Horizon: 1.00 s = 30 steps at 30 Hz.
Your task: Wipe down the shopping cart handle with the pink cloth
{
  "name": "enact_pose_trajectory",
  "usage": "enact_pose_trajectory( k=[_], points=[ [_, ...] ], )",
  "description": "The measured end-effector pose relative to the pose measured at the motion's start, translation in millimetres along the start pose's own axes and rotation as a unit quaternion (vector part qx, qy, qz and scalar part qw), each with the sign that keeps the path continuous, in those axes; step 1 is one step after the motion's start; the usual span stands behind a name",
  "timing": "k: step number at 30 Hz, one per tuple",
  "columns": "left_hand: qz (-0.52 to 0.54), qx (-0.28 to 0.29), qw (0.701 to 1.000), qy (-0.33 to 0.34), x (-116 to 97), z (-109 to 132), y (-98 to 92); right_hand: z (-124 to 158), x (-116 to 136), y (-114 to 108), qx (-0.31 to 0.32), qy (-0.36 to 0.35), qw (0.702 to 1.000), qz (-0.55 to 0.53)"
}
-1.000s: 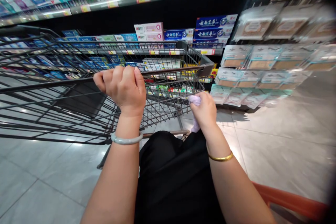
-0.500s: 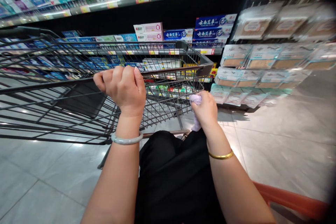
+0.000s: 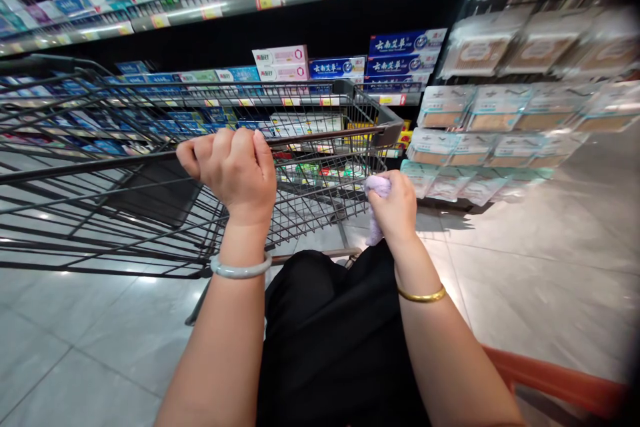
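Note:
My left hand (image 3: 233, 170) is wrapped around the dark top rail of a black wire shopping cart (image 3: 320, 135). A pale bangle (image 3: 241, 269) circles that wrist. My right hand (image 3: 397, 203) is closed on a bunched lilac cloth (image 3: 375, 230), part of which hangs below the fingers. It is held just outside the near right corner of the cart, and I cannot tell whether it touches the wire. A gold bangle (image 3: 423, 296) is on the right wrist. Through the cart's mesh the shelves show.
Shelves of toothpaste boxes (image 3: 400, 65) run behind the cart. Hanging packs (image 3: 497, 107) line the rack at the right. An orange-red bar (image 3: 555, 377) crosses the lower right, close to my right arm. Grey tiled floor (image 3: 510, 280) lies around.
My right hand with the cloth has shifted very slightly right. My left hand keeps its hold on the cart rail, and the view has barely moved.

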<state>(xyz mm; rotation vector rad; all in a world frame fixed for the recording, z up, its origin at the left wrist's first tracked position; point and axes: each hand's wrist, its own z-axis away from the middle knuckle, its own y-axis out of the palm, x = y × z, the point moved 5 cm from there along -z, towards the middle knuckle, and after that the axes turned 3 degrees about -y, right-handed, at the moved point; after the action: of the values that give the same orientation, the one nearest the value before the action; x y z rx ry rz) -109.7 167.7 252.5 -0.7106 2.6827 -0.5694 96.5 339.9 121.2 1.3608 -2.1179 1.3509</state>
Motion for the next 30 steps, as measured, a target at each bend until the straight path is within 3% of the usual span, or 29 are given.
enact_pose_trajectory(
  k=[2, 7, 11, 16, 21, 27, 30],
  points=[
    [-0.003, -0.004, 1.0, 0.002, -1, 0, -0.8, 0, 0, -2, -0.021, -0.011, 1.0, -0.003],
    [0.051, 0.001, 0.999, -0.008, 0, 1, 0.8, -2, -8, 4, 0.029, 0.026, 0.999, 0.005],
    [0.041, -0.013, 0.999, 0.006, -1, 2, 0.8, -3, -8, -4, -0.032, 0.007, 0.999, -0.025],
    [0.009, -0.019, 1.0, 0.014, 0, 1, 1.1, -1, -15, 9, 0.069, 0.038, 0.996, 0.032],
    [0.002, -0.017, 1.0, 0.018, -2, 1, -1.7, -3, -14, -1, -0.023, 0.018, 1.0, -0.001],
    [-0.018, -0.02, 0.999, 0.029, -3, 2, -6.3, -3, -23, 10, 0.013, 0.041, 0.999, 0.0],
    [-0.008, -0.003, 1.0, 0.026, -3, 2, -7.8, -3, -26, 15, -0.001, 0.039, 0.999, -0.009]
  ],
)
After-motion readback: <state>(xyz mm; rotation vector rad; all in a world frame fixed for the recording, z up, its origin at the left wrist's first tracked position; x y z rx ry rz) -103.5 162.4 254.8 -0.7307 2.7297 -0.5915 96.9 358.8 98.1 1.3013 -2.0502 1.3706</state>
